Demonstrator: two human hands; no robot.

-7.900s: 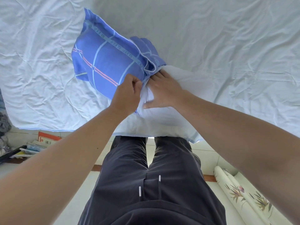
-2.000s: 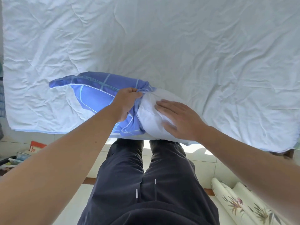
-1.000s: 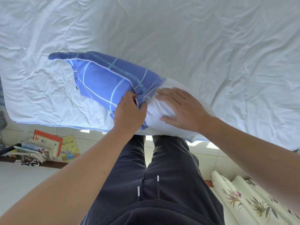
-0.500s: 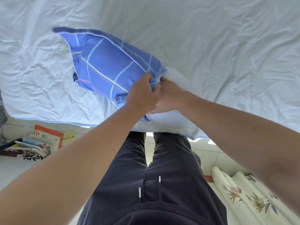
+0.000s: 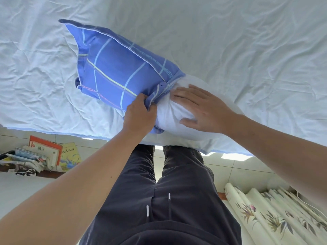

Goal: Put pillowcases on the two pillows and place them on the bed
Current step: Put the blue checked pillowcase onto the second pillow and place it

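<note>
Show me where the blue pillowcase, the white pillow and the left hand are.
blue pillowcase (image 5: 115, 71): head view, on its checked top face.
white pillow (image 5: 169, 112): head view, on the bare end outside the case.
left hand (image 5: 139, 117): head view, on its back.

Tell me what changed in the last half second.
The right hand let go at the pillowcase opening and now presses flat on the bare pillow end. The left hand still grips the pillowcase's edge; the pillow is still partly uncovered on the bed.
</note>
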